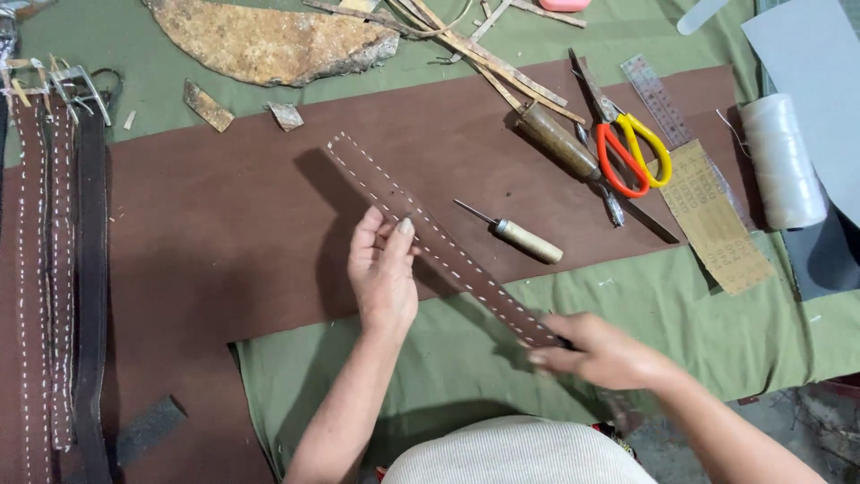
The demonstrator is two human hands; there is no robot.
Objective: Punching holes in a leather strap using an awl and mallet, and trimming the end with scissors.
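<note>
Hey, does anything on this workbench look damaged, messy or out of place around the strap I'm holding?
Nothing looks damaged on the stitched brown strap held between your left hand and right hand. The only mess: two small torn scraps lie loose on the green cloth below the rough slab.

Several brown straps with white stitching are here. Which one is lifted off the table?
The strap held between the left hand and right hand, slanting across the middle. The other straps lie flat along the left edge, with buckles at their far ends.
</note>
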